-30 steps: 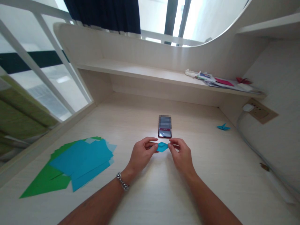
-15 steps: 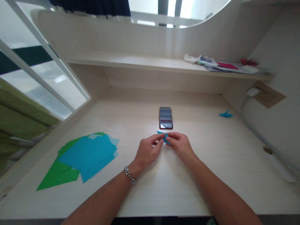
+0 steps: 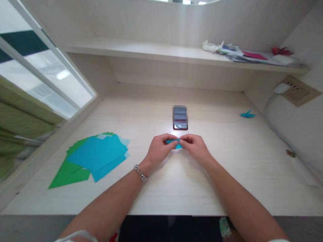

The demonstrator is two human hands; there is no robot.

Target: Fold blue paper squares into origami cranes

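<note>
Between my two hands is a small folded piece of blue origami paper (image 3: 179,146), held above the desk. My left hand (image 3: 160,147) pinches its left side between thumb and fingers. On the other side my right hand (image 3: 194,144) pinches it too, with the thumb tips close together. Fingers cover much of the paper, so its full shape is hidden. Just beyond the hands lies a phone (image 3: 180,117) with a blurred screen. A finished-looking blue origami crane (image 3: 247,114) rests at the far right of the desk.
Blue paper sheets (image 3: 101,153) overlap green sheets (image 3: 68,176) on the left of the desk. Papers (image 3: 254,55) lie on the shelf (image 3: 151,52) at the back. A plugged-in charger (image 3: 282,88) with a grey cable is on the right wall.
The view has tipped downward, showing more of the desk's front edge. Both hands have shifted their grip on the blue paper, which now sits more level with its point facing down.
</note>
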